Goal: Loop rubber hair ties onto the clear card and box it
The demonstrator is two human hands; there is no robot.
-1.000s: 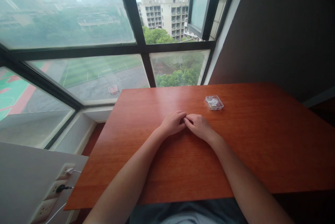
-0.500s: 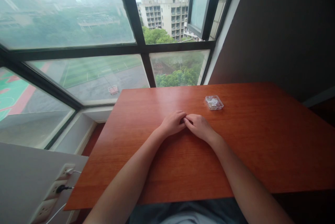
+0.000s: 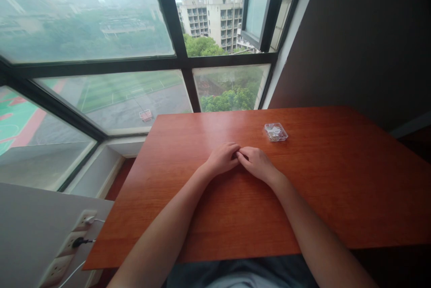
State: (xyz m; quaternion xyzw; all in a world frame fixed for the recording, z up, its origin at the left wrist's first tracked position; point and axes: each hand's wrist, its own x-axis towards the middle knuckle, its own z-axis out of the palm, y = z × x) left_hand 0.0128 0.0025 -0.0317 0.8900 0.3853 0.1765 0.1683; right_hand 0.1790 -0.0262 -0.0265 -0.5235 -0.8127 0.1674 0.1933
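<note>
My left hand (image 3: 222,158) and my right hand (image 3: 256,161) rest on the reddish-brown wooden table (image 3: 235,220), touching each other at the fingertips. The fingers of both are curled in and pressed together, and no object shows in either. Some fingertips are hidden where the hands meet. Beyond my right hand, a little to its right, a small clear plastic box (image 3: 276,132) lies on the tabletop. Small pale and brownish pieces show inside, too small to make out. Neither hand touches this box.
A dark-framed window (image 3: 182,61) stands behind the table, with one pane swung outward. Wall sockets (image 3: 72,243) with a white plug and a black plug sit low at the left, beside the table edge. A dark wall (image 3: 353,41) rises at the right.
</note>
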